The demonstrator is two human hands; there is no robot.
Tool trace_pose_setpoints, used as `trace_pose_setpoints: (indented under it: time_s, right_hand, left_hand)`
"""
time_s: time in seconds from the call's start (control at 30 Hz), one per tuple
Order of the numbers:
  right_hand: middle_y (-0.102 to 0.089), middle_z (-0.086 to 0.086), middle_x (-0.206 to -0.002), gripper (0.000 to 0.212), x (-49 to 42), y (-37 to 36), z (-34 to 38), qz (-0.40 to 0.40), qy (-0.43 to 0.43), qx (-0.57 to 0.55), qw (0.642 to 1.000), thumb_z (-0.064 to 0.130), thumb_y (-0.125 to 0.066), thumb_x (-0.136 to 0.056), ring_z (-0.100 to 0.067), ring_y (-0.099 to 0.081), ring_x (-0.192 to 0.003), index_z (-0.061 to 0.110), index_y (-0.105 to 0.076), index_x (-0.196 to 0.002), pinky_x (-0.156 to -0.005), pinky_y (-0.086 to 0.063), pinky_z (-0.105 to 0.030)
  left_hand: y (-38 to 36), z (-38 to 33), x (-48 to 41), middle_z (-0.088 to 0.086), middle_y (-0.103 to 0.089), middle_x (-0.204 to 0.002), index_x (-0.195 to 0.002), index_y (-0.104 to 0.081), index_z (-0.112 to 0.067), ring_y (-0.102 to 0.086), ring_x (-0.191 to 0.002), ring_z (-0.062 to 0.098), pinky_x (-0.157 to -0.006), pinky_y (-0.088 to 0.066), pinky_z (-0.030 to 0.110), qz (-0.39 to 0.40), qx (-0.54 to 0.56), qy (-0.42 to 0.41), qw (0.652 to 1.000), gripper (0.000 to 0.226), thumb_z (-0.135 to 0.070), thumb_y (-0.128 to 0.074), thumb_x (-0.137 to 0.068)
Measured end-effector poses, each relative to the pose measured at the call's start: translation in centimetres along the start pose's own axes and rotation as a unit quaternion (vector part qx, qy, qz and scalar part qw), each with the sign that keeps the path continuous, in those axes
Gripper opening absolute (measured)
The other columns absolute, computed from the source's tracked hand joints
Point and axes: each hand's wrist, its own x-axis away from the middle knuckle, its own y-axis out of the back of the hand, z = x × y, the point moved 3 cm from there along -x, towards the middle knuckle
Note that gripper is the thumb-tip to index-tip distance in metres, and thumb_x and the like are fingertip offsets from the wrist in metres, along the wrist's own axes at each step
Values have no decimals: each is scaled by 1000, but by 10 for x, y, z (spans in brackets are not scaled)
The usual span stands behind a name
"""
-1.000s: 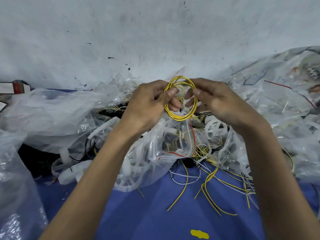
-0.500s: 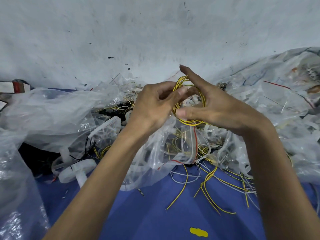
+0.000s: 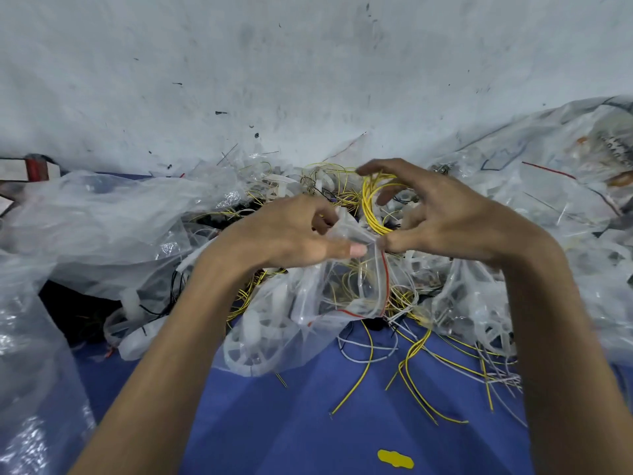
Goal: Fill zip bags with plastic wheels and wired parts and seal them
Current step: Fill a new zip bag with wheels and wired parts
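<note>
A small clear zip bag (image 3: pixel 346 286) is being held up over the heap of parts, between the two hands and above the blue tabletop (image 3: pixel 308 423). Its upper corner is being pinched between the thumb and curled fingers of the left hand (image 3: pixel 287 231). A coil of yellow wire (image 3: pixel 371 207) is being gripped in the curled fingers of the right hand (image 3: pixel 438 214), whose thumb is being pressed against the same corner of the bag.

The step in hand is judged to be the feeding of the coil into the bag. It is likely being done best if one lip alone is being pinched by the left hand and the other drawn away by the right thumb, so that the mouth is being parted before the coil is being lowered. The coil should be kept tightly wound, lest a loose end be snagged.

The bag is being hung with its long axis roughly up and down. Its red zip strip (image 3: pixel 386 269) is running down the right edge from the pinch, then turning left along the bottom; whether the mouth is parted cannot be told. The coil is being held on edge, its ring facing the camera, just above the bag. A white plastic wheel (image 3: pixel 253 341) is lying below.
</note>
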Motion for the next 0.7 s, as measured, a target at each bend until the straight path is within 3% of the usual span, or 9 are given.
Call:
trace_pose_setpoints:
  time_s: [0.07, 0.13, 0.2, 0.27, 0.33, 0.4, 0.43, 0.57, 0.7]
  right_hand:
    - [-58, 16, -104, 65, 6, 3, -1, 40, -16, -71, 997, 15, -77, -69, -10, -57, -60, 48, -49, -117, -61, -44, -24]
    - [-61, 15, -99, 63, 11, 1, 5, 107, -20, -95, 990, 17, -80, -67, -10, -58, -62, 45, -53, -116, -60, -45, -24]
    - [-65, 9, -87, 56, 11, -9, 10, 177, -41, -26, 983, 29, -77, -63, -14, -58, -62, 43, -55, -113, -57, -45, -26]
    - [-66, 16, -74, 47, 5, -25, 9, 215, -60, 92, 970, 34, -75, -65, -3, -59, -62, 34, -58, -109, -57, -46, -16]
    - [-68, 13, -79, 32, -6, -45, 6, 230, -66, 155, 959, 29, -70, -71, -3, -61, -70, 20, -60, -100, -65, -52, -20]
    - [-65, -2, -75, 13, -12, -67, 5, 246, -74, 123, 959, 19, -67, -74, -14, -57, -66, 12, -61, -83, -64, -48, -31]
    - [-60, -3, -67, 8, -13, -77, 5, 258, -76, 82, 960, 14, -65, -75, -13, -52, -60, 9, -60, -74, -58, -44, -29]
    - [-62, 16, -51, 17, -10, -102, 3, 311, -122, -144, 931, 1, -62, -83, 7, -55, -49, 11, -58, -70, -48, -39, -4]
    - [-64, 4, -73, 15, -6, -108, -5, 386, -145, -77, 908, -6, -51, -87, 5, -60, -52, 7, -58, -88, -49, -43, -6]
  left_hand:
    - [0, 3, 0, -6, -60, -90, -94, -61, -23, -55, -82, 12, -74, -44, 29, 25, -48, -4, 999, 41, -60, -62, -75]
    - [0, 4, 0, 2, -63, -85, -87, -63, -18, -58, -80, 18, -73, -44, 30, 19, -38, -22, 999, 28, -46, -59, -86]
    - [2, 1, -1, 13, -65, -83, -86, -65, -8, -57, -73, 24, -65, -42, 30, -27, -5, -40, 999, 29, -33, -54, -93]
    - [5, -3, 0, 19, -65, -86, -89, -67, -2, -56, -71, 27, -63, -42, 33, -67, 6, -51, 996, 29, -27, -53, -93]
    - [3, -8, 0, 19, -65, -85, -88, -67, -2, -57, -77, 29, -66, -43, 36, -87, -7, -62, 994, 27, -26, -56, -90]
    - [-2, -11, 0, 13, -67, -83, -87, -69, -6, -58, -81, 27, -68, -41, 34, -105, -25, -64, 992, 22, -23, -56, -88]
    - [-4, -13, -1, 10, -68, -84, -87, -70, -9, -59, -83, 26, -68, -41, 32, -118, -37, -64, 990, 19, -22, -55, -88]
    - [-8, -15, -1, 3, -70, -86, -82, -70, -15, -59, -82, 20, -66, -35, 25, -147, -68, -57, 985, 13, -18, -58, -85]
    - [-3, -3, -1, -4, -68, -79, -85, -75, -20, -59, -80, 15, -71, -42, 24, -128, -56, -54, 989, 11, -23, -65, -84]
